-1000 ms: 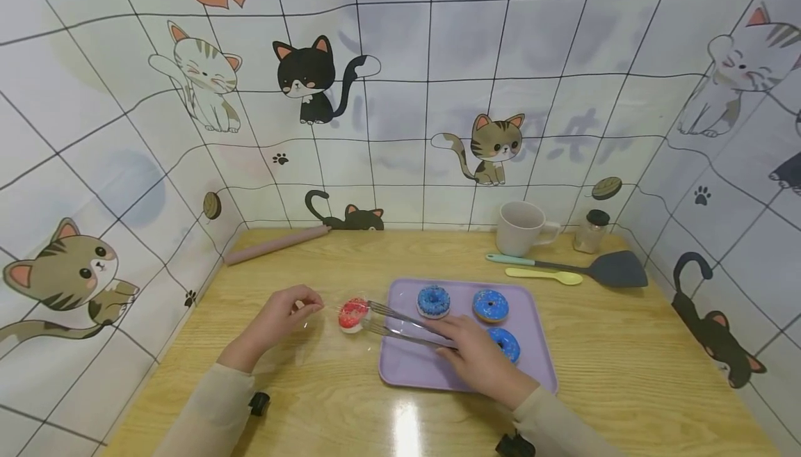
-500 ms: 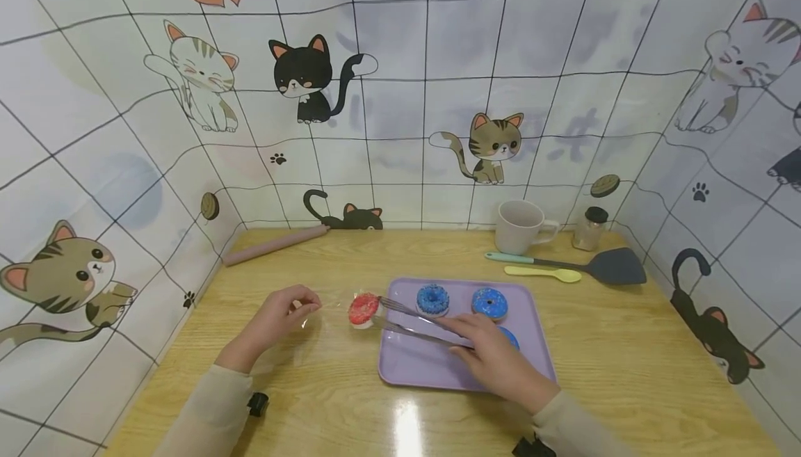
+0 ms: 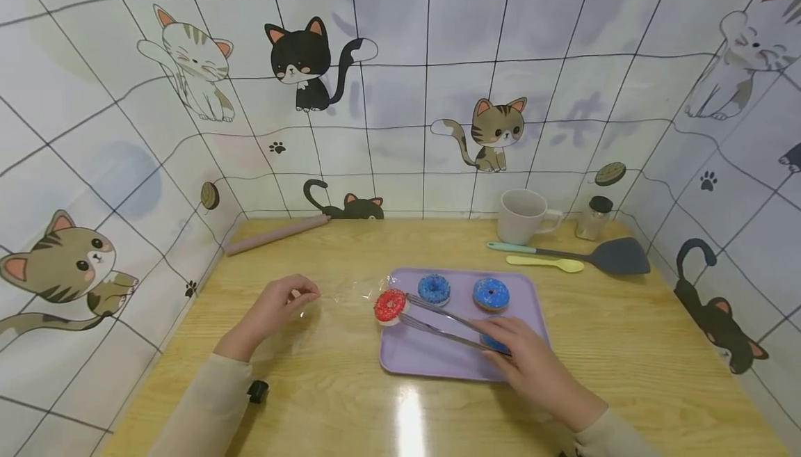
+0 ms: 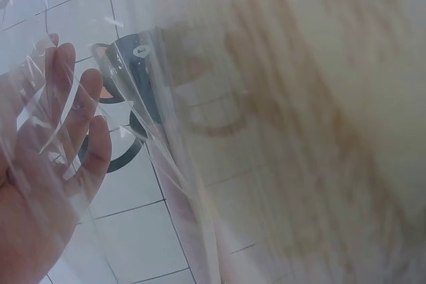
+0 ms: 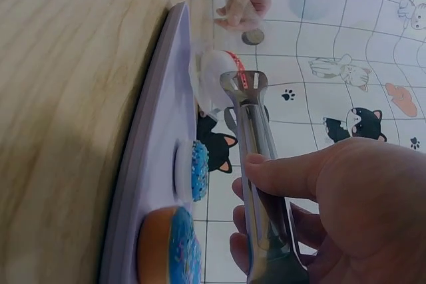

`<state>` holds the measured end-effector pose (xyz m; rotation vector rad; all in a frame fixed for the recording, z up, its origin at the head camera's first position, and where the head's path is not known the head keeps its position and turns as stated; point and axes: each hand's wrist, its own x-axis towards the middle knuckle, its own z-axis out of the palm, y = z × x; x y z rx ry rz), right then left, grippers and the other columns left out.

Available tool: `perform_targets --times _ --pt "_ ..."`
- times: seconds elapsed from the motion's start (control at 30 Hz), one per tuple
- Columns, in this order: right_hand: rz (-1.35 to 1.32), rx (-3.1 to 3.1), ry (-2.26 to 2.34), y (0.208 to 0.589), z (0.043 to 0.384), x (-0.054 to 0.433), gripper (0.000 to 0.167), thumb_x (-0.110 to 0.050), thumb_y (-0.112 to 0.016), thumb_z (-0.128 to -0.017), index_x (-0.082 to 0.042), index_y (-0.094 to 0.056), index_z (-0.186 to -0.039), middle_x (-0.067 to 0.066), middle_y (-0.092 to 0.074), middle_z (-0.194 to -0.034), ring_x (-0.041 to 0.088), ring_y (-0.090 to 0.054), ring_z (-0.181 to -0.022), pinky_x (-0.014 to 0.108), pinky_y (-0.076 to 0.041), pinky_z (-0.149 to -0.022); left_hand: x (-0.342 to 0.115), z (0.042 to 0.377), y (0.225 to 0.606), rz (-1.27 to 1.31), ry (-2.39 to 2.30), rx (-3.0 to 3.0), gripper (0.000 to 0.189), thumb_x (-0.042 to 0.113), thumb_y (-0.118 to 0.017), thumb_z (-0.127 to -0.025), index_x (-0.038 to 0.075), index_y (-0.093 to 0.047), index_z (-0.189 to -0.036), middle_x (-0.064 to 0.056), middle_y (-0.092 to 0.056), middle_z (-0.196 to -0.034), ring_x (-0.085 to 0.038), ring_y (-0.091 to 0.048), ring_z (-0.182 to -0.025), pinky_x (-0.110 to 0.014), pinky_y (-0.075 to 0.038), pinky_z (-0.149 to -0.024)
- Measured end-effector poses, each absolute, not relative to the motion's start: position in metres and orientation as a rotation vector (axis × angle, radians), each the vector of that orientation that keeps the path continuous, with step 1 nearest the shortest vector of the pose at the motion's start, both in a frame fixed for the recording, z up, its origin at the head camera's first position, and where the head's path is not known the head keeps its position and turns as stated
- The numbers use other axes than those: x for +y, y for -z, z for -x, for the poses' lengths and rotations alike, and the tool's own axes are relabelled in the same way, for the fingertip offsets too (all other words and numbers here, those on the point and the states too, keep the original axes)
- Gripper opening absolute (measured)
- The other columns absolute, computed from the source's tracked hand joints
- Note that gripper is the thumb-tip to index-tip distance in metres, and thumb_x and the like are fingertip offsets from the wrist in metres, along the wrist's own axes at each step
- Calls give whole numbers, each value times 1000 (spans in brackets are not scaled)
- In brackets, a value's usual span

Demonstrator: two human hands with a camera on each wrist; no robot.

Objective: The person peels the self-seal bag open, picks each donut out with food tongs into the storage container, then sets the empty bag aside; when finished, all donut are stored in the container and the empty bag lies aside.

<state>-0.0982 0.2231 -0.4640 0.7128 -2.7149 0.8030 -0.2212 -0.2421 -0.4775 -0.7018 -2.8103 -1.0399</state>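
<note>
My right hand (image 3: 532,366) holds metal tongs (image 3: 447,332), thumb on one arm and fingers on the other (image 5: 259,138). The tongs' tips grip a red sprinkled donut (image 3: 390,306) at the left edge of a lilac tray (image 3: 416,359). Blue donuts (image 3: 491,294) sit on that tray, one partly hidden under the tongs and hand. Left of the tray, my left hand (image 3: 272,311) pinches a clear plastic bag (image 4: 133,78) between thumb and forefinger. Its film stretches toward the red donut and covers much of the left wrist view.
A beige mug (image 3: 522,217) and a black-lidded jar (image 3: 593,219) stand at the back right. Before them lie a dark spatula (image 3: 619,257) and a yellow spoon (image 3: 544,262). A brown rolling pin (image 3: 278,234) lies along the back left, by the cat-print wall.
My right hand has moved right with the tongs, carrying the red donut from the bare table to the tray's left edge. My left hand has stayed nearly still. The head view has tilted slightly down.
</note>
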Motion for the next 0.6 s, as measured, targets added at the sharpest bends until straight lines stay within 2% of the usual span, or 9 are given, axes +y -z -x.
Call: perform_targets --times 0.27,0.6 --pt "-700 -2682 -724 467 76 250 62 -6 -84 -84 -25 -65 -139 -8 -69 -122 11 -64 -106 32 -58 -83 -242 220 477 706 1044 -2798 5 14 -70 -99 16 -74 -100 3 -73 -98 -8 -61 -85 -27 -51 -73" --pt "-649 -2733 -646 471 56 272 61 -8 -85 -84 -25 -66 -139 -15 -68 -122 10 -64 -108 37 -58 -87 -242 218 475 677 1047 -2823 5 15 -69 -100 16 -74 -101 4 -73 -99 -8 -61 -86 -27 -51 -75"
